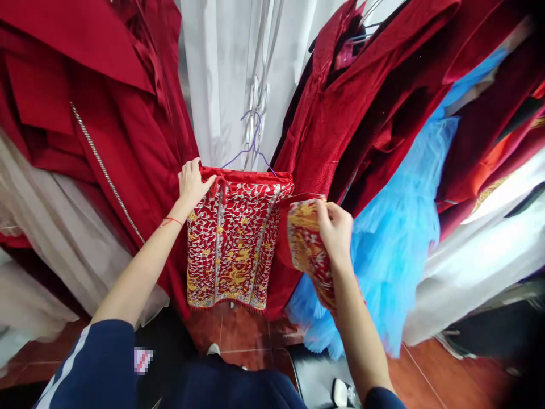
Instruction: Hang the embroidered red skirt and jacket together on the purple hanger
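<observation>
A red skirt [234, 244] with gold and silver embroidery and a fringed hem hangs from a thin purple hanger [254, 149]. My left hand [192, 183] grips the skirt's top left corner, thumb in front and fingers partly behind the waistband. To the right, my right hand [334, 232] pinches the upper edge of an embroidered red cloth panel [304, 233] with a pale border. The panel droops below that hand, and my forearm hides part of it. A thin red cord runs between the panel's top and the skirt.
Red dresses [140, 113] hang close on the left, and more red garments [361, 108] on the right. Beyond those is a blue ruffled dress [392, 238]. White curtains [217, 74] stand behind. Below are a red tiled floor [242, 329] and a black seat [317, 372] holding small items.
</observation>
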`<action>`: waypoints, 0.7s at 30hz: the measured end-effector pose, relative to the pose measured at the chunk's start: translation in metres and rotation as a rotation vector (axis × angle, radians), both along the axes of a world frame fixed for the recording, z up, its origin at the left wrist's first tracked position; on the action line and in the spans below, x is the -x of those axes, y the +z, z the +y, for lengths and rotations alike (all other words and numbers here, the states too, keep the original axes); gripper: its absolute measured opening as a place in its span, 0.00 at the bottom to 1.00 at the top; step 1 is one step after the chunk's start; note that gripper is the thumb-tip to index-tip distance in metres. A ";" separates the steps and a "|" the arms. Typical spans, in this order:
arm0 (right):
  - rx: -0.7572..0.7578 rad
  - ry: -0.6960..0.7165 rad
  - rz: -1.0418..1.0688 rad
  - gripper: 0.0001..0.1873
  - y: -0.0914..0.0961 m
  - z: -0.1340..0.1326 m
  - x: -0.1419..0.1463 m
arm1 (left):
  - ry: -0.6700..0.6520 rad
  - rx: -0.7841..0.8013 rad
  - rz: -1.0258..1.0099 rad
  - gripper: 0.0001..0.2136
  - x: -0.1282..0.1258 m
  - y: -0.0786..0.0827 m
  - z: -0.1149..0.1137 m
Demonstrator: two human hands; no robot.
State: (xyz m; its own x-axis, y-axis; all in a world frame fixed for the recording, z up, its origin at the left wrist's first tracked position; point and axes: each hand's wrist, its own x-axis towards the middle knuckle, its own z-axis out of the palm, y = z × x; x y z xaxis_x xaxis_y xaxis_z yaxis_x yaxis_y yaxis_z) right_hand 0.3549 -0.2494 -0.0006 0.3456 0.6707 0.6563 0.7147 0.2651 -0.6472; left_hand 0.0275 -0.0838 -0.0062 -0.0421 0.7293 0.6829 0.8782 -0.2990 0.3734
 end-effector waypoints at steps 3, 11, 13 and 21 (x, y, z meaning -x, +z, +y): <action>0.046 0.169 0.089 0.24 -0.015 0.012 0.021 | 0.003 -0.117 -0.028 0.23 -0.031 -0.011 -0.041; 0.188 0.489 0.284 0.23 -0.033 0.032 0.042 | -0.452 0.046 0.258 0.34 -0.121 -0.030 -0.176; 0.225 0.568 0.339 0.23 -0.035 0.035 0.053 | -0.344 0.130 0.330 0.39 -0.133 -0.038 -0.181; 0.271 0.815 0.477 0.19 -0.042 0.048 0.088 | -0.147 0.341 0.259 0.15 -0.109 -0.036 -0.128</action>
State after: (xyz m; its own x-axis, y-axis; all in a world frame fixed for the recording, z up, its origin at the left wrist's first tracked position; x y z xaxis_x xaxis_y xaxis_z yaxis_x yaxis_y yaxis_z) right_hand 0.2671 -0.2018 -0.0428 -0.1013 0.9286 0.3570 0.0268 0.3613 -0.9321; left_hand 0.1367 -0.2114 -0.0421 0.2196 0.8998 0.3769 0.9129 -0.3258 0.2459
